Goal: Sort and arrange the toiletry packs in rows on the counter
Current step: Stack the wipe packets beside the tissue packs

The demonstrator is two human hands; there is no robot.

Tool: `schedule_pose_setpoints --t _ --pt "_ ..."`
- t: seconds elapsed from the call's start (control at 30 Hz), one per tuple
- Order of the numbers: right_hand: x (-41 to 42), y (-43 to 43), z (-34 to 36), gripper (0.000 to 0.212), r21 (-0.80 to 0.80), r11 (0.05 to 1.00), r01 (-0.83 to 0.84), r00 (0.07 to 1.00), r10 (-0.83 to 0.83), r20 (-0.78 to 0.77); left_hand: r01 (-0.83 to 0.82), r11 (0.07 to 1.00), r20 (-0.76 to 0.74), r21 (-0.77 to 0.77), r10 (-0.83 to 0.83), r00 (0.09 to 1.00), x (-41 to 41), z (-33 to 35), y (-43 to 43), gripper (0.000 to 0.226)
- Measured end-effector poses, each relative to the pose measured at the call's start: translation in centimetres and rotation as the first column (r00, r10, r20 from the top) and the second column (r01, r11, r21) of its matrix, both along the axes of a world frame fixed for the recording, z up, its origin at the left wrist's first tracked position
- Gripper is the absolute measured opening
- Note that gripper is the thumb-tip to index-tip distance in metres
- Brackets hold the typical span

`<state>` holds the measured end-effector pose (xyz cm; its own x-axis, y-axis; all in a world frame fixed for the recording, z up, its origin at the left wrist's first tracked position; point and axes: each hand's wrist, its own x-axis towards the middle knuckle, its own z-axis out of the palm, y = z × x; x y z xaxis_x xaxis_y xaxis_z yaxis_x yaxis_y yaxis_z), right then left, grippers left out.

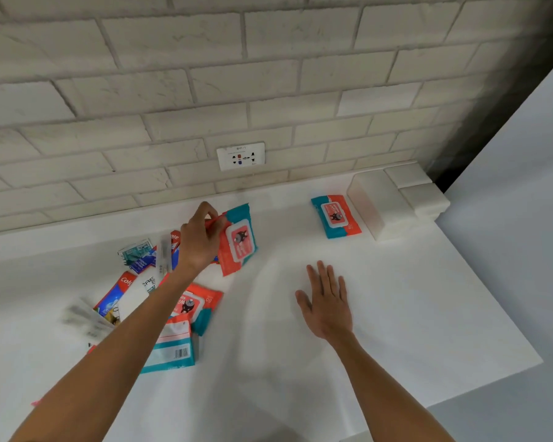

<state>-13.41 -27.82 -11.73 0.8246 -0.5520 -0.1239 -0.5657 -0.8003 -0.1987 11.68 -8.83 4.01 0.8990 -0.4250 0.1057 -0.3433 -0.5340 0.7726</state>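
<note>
Since only one wipes pack (336, 216) lies apart, at about two o'clock on the table (428, 298) and just beside the white box (374, 205), I judge the job barely begun: one pack is placed and no row is formed yet. The rest sits in the pile (147, 282) at nine o'clock. It holds toothpaste tubes (115, 295), small sachets (136, 252), a third pack (192, 304) face up and a fourth pack (173, 346) barcode side up, all overlapping at odd angles. Some are blurred and my forearm hides part of the pile, so I cannot count them.

The second pack (238, 240) is the one in hand. It lies at about eleven o'clock, near the wall (268, 74), at the pile's right edge, skewed, lid up. My left hand (201, 240) is at its nine o'clock. The fingers (205, 208) curl over its orange edge and pinch it, so they are grasping that pack. Whether it is lifted or only tipped, I cannot tell.

My right hand (326, 301) is at about three o'clock, palm down, its fingers (321, 275) straight and spread, released and holding nothing. It is well apart from both packs, and I cannot tell if it rests on the table or hangs just over it.

The bare stretch between it and the wipes pack looks to me like room for the row. What is left is to bring the second pack beside the placed one, then draw the wipes, tubes and sachets out of the pile kind by kind.
</note>
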Motion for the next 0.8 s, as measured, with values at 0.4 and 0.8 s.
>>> schedule_pose_setpoints --t 0.4,0.8 --pt "2.5 9.9 11.1 0.041 0.988 0.046 -0.144 0.661 -0.739 0.131 -0.382 0.815 -0.656 -0.436 0.003 0.754 -10.3 0.2 0.5 0.011" --pt "-1.0 6.5 13.0 0.035 0.970 0.168 -0.175 0.736 -0.632 0.243 -0.279 0.867 -0.812 -0.413 -0.212 0.544 -13.4 -1.0 4.0 0.045"
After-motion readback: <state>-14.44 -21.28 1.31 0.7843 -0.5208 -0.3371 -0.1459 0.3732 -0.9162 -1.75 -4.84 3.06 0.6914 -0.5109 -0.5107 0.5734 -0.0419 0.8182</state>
